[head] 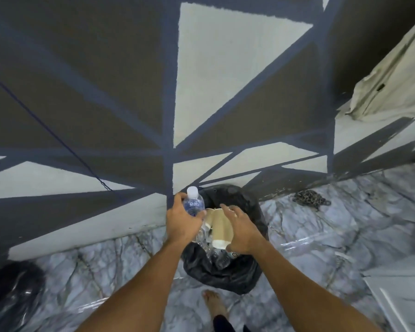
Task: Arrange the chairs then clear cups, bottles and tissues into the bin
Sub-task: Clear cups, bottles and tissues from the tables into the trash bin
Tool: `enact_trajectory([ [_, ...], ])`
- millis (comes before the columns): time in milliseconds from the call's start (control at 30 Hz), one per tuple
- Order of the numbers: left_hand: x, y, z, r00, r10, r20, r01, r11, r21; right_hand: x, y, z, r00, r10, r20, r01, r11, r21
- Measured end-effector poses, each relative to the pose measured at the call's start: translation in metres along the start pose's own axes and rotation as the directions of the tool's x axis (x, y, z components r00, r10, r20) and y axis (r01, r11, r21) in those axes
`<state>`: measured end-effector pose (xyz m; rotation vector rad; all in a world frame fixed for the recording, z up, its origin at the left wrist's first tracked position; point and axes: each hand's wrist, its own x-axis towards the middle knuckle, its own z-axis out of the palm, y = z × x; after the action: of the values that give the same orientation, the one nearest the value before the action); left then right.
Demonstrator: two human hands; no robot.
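Left hand (181,224) fingers wrapped around clear plastic water bottle (194,202), white cap pointing up and away toward the wall, long axis near upright. Right hand (241,232) fingers spread half open over stacked tan paper cups (219,230) with white rims; grip contact unclear, cups lying lengthwise, rims toward camera. Both over the black-bagged round bin (228,279), crumpled clear bottles inside, on glossy marble floor (321,236).

My left hand (181,225) hides the bottle's (194,202) lower half; bin (225,274) contents w/ clear plastic too blurred to ID; dark thing (10,291) bottom-left cut off.
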<state>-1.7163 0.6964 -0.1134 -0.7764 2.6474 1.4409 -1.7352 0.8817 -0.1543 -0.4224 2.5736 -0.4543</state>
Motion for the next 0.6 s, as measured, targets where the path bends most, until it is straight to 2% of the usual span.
enact_trajectory([
  [167,0.031,-0.003,0.024,0.997,-0.072,-0.024,0.073,0.997,0.032,0.036,0.025,0.009,0.992,0.056,0.117,-0.043,0.993,-0.107],
  [433,0.049,0.008,0.058,0.994,-0.108,0.019,0.106,0.989,0.1,0.069,0.045,-0.005,0.982,0.082,0.168,-0.078,0.996,-0.032],
  [600,0.062,0.011,0.071,0.979,-0.195,0.059,0.186,0.974,0.129,0.08,0.044,-0.005,0.987,0.059,0.149,-0.062,0.998,0.013],
])
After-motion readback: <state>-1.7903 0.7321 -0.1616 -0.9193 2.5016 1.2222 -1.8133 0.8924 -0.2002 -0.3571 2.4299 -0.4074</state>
